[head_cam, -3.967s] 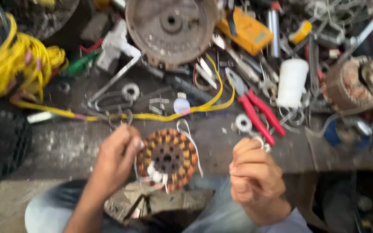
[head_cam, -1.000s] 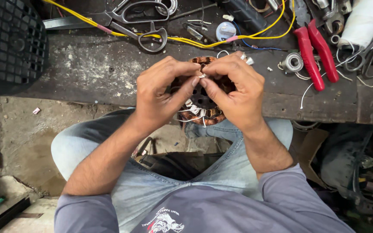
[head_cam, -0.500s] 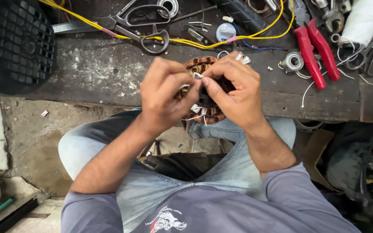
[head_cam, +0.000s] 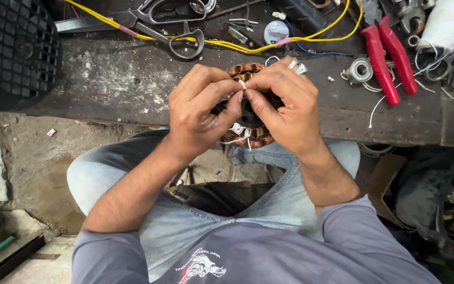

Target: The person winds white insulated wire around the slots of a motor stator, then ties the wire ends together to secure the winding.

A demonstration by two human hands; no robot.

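Coil ring (head_cam: pixel 250 123): round motor winding, copper-brown bundles set about a dark core, white wire ends trailing from its lower side; held above the lap at the near edge of the tabletop (head_cam: pixel 106 79), largely hidden behind both hands. Left hand (head_cam: pixel 200 118): wrapped over the ring's left side, thumb and forefinger pinched together on a white wire end (head_cam: pixel 243 84) at the top. Right hand (head_cam: pixel 285 110): cupped over the right side, its grip likewise closed on the same wire end, fingertips of the two hands touching; judged so placed to steady the ring while the fine wire is worked at close range. Tabletop: dark, worn, dusty wood. Scissors (head_cam: pixel 169 23): metal, lying behind the hands. Yellow wire (head_cam: pixel 227 46): running across the tabletop, over the scissors' handles. Red-handled pliers (head_cam: pixel 387 55): to the right, well apart from the hands. Bearing (head_cam: pixel 361 69): small, metal, just left of the pliers. Black grille (head_cam: pixel 11 47): round, at far left. Jeans (head_cam: pixel 132 168) and grey shirt (head_cam: pixel 269 252): the seated person's, below. Floor (head_cam: pixel 27 152): bare concrete, at left.
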